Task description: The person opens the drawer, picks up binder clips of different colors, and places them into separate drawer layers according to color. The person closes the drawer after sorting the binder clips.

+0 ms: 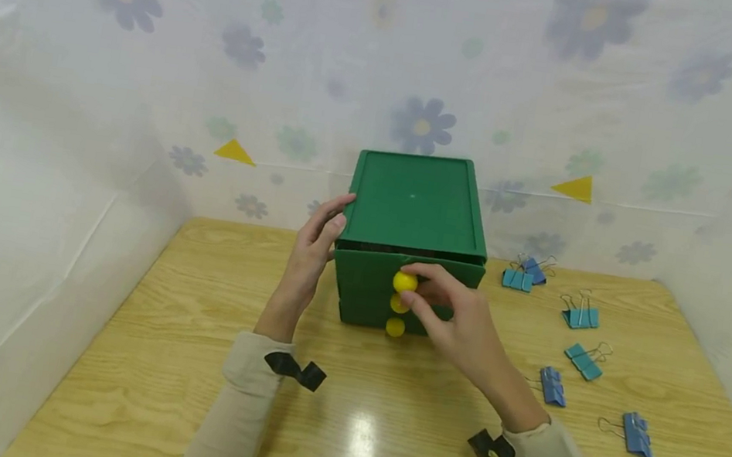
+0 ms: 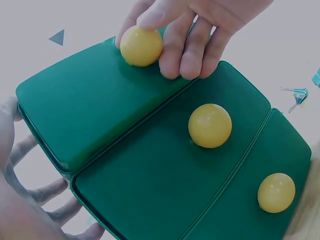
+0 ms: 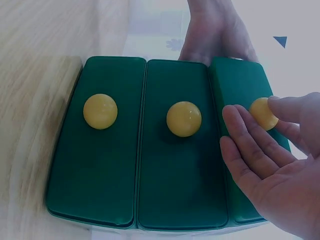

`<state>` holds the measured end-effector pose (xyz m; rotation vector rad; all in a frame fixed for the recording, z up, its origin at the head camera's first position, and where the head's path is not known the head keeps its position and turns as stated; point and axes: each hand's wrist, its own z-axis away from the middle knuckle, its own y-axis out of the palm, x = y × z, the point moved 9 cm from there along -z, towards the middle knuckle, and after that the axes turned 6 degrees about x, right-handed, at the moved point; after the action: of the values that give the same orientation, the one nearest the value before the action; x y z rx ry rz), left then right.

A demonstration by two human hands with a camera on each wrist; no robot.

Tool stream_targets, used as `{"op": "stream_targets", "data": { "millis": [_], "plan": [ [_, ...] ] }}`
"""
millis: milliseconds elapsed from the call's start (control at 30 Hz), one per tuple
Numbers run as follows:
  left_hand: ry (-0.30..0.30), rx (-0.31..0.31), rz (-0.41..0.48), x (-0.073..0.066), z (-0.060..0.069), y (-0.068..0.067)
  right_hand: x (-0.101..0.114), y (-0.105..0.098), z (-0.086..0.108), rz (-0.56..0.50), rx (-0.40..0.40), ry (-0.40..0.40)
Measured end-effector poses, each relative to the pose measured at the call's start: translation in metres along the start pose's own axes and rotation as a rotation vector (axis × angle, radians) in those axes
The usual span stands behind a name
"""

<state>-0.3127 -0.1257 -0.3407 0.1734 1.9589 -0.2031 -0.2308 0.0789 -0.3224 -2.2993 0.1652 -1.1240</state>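
Note:
A green three-drawer box with a round yellow knob on each drawer stands on the table. My right hand pinches the top knob between thumb and index finger, its other fingers extended near the drawer front. The top drawer juts slightly past the other two, and a dark gap shows under the box top. Below it, the middle knob and bottom knob are untouched. Against the box's left side rests my left hand, its fingers fairly straight along the wall.
Several teal and blue binder clips lie on the wooden table right of the box, among them a teal clip and a blue clip. Behind the box hangs a flower-patterned white sheet.

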Motion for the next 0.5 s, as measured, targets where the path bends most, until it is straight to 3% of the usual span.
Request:
{"op": "stream_targets", "data": {
  "millis": [500],
  "plan": [
    [0.028,0.01,0.023,-0.001,0.0,0.0,-0.01,-0.003,-0.013,-0.042,0.032,0.02]
  ]
}}
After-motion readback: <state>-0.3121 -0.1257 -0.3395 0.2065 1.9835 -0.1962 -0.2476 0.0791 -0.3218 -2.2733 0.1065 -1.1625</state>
